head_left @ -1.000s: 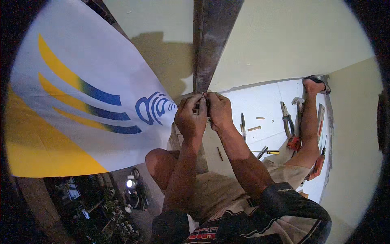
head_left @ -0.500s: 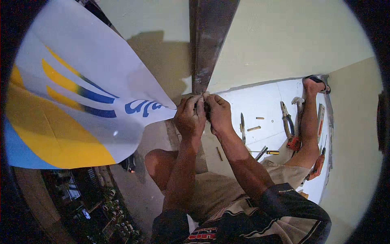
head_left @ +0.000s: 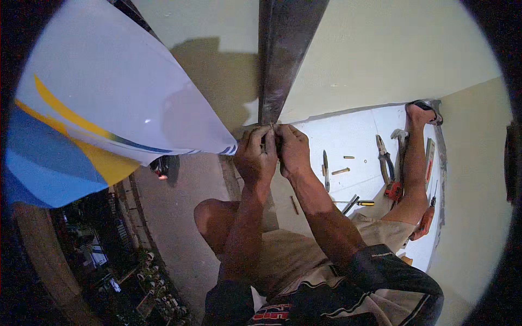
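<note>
Close together at the lower end of a dark post, my left hand and my right hand are both closed, fingertips almost touching. A small thin piece shows between the fingertips, too little of it to name. The pointed corner of a white, blue and yellow printed banner reaches the side of my left hand; whether the fingers hold it cannot be seen. Right of my hands, on the white tiled floor, lie a knife-like pointed tool and short brass-coloured pieces.
Further right are pliers, a hammer, a red tape measure, a spirit level and an orange drill. A yellow-handled screwdriver lies by my right forearm. At the left, the ledge drops to ground far below, with potted plants.
The banner's free lower part has swung and folded upward on the left, uncovering more ground below. My hands stay at nearly the same spot by the post.
</note>
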{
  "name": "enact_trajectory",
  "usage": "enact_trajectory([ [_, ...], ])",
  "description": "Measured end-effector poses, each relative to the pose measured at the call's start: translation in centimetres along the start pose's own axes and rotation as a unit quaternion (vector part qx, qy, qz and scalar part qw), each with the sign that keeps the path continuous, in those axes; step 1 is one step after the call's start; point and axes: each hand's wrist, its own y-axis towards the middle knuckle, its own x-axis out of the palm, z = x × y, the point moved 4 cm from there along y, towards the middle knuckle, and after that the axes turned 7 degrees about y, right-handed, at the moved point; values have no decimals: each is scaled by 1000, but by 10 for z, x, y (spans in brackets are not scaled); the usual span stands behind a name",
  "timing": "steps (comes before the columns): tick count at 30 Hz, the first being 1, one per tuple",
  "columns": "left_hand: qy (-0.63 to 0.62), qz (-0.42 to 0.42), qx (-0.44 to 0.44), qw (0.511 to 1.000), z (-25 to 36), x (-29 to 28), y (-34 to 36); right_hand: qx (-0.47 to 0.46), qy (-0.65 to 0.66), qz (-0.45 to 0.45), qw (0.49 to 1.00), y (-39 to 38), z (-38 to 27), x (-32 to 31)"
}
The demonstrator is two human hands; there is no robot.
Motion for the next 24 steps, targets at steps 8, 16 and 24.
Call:
enact_trajectory([
  [8, 72, 14, 68, 995, 9, 1, 1, 94, 105, -26, 990, 3, 2, 1],
  [16, 35, 3, 80, 996, 5, -3, 6, 98, 72, -36, 992, -5, -1, 0],
  [24, 77, -25, 123, 989, 14, -10, 14, 61, 65, -31, 996, 2, 4, 4],
])
